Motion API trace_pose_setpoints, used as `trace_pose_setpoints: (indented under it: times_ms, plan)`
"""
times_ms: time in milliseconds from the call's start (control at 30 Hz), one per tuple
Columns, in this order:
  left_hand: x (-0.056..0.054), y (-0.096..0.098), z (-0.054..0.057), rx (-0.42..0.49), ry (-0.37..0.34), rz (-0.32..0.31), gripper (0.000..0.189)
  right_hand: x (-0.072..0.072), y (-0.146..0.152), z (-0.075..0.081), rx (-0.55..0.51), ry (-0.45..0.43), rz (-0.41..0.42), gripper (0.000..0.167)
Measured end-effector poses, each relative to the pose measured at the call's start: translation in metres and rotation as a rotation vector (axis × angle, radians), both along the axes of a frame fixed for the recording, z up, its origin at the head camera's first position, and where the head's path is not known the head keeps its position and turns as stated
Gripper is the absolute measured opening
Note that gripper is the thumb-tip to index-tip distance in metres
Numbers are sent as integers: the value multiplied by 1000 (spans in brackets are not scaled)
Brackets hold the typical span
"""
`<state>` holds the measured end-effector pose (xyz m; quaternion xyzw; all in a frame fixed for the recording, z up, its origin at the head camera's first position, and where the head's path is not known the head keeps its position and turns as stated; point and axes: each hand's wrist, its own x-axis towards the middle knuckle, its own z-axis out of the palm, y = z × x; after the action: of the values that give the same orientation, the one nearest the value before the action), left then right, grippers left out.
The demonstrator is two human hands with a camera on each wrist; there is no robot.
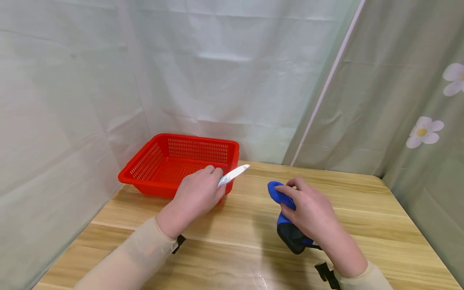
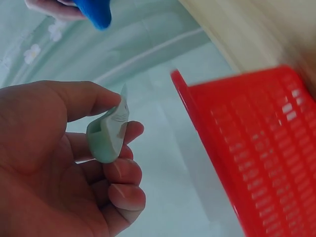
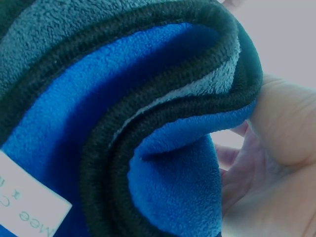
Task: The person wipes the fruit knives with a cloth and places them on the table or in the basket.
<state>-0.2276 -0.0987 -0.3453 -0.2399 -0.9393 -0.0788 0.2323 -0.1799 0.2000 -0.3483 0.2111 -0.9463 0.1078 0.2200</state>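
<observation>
My left hand (image 1: 199,189) pinches a small knife (image 1: 235,172) by its pale green handle between thumb and fingers, the light blade pointing right and away. It hovers at the near right corner of a red plastic basket (image 1: 152,187). In the left wrist view the knife handle (image 2: 106,138) shows end-on, beside the basket wall (image 2: 222,148). On the right, my right hand (image 1: 313,207) grips a folded blue cloth (image 1: 280,194) with dark edging above the table. The right wrist view shows the cloth (image 3: 177,182) close up, with a white label (image 3: 29,202).
The wooden table (image 1: 232,257) lies below both hands. Pale curtains (image 1: 232,80) hang behind and at the sides, the right one with printed flowers. Black straps hang from both wrists.
</observation>
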Motion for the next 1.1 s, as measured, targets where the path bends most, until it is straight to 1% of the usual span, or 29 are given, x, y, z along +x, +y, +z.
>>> trace_pose_setpoints:
  times_ms: [67,133,267,333,567,667,833,967,1100]
  plan:
    - [-5,-4,3,0,-49,23,27,-1,-1,-1,-1,0,7,44]
    - [-11,-8,5,-2,-84,41,27,-1,-2,-2,-3,-2,9,45]
    - [-26,-15,4,-11,-116,78,26,-1,-4,-3,7,3,16,44]
    - [-34,-18,5,-12,-144,100,26,-1,-5,-3,13,3,19,44]
    - [-61,-30,4,-27,-315,189,21,-2,-11,-3,15,-9,24,43]
    - [-71,-35,2,-41,-371,222,19,-3,-14,-4,12,-12,34,43]
    - [-84,-40,-1,-44,-458,262,22,-3,-18,-6,5,-32,43,43]
    - [-92,-42,-1,-39,-516,279,26,-5,-20,-6,4,-48,32,43]
    - [-101,-41,-3,-49,-576,288,23,-7,-22,-5,3,-50,34,42]
